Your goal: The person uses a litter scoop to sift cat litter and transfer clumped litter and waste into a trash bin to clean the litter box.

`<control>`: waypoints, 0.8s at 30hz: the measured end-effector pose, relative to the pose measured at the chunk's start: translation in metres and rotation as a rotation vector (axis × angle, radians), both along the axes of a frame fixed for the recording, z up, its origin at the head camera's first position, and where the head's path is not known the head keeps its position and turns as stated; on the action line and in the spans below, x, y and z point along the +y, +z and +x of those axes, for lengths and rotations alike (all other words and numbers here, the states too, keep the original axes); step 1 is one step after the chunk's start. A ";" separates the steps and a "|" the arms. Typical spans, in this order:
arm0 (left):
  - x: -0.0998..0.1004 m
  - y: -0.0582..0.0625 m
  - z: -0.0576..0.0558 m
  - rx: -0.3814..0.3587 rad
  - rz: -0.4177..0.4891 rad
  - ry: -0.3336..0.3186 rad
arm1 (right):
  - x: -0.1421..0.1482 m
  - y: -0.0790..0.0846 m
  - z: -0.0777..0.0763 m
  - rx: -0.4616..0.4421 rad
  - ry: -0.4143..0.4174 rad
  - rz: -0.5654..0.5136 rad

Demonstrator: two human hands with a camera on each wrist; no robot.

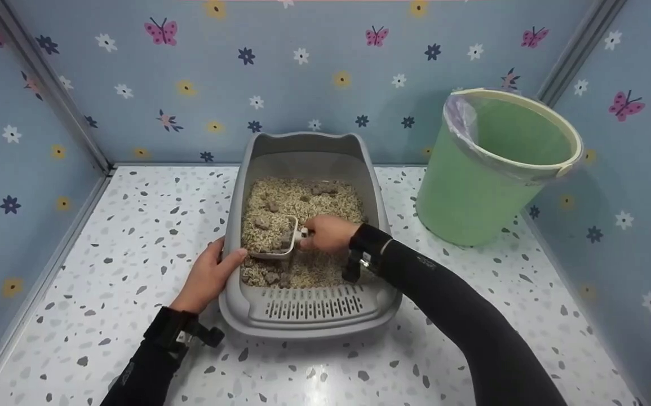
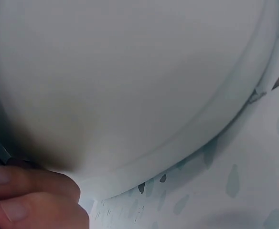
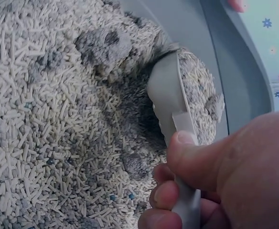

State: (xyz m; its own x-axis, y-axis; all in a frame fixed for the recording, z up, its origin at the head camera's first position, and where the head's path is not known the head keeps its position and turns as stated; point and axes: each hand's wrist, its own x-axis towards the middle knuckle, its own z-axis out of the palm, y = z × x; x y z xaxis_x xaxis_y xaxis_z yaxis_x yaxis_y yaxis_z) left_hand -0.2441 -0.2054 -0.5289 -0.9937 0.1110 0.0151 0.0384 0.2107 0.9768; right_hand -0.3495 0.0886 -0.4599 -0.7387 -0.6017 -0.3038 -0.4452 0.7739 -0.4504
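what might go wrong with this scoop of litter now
Litter fills the scoop held in the right hand, so a tilt may spill some. It is close to the side of the box and the left hand, and might bump either. The bin stands apart, so litter could hit the floor on a trip there.

Grey tray [image 1: 314,328], whitish scoop [image 3: 168,86], tan litter [image 1: 333,207], green bin [image 1: 472,192], flowered blue wall [image 1: 302,84], speckled floor [image 1: 150,237]

green bin [image 1: 472,189] with translucent liner [image 1: 462,119] | blue flowered wall [image 1: 314,87] | speckled white floor [image 1: 153,237]
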 end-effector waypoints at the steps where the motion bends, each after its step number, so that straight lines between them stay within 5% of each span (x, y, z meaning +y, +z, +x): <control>1: 0.000 0.000 0.000 0.000 0.002 0.000 | 0.001 0.002 0.001 0.001 -0.011 -0.007; 12: -0.002 -0.003 0.001 0.035 -0.042 0.013 | 0.008 0.013 0.009 0.016 -0.122 -0.089; 24: 0.001 -0.002 0.000 0.022 0.022 0.001 | 0.022 0.015 0.018 0.034 -0.159 -0.135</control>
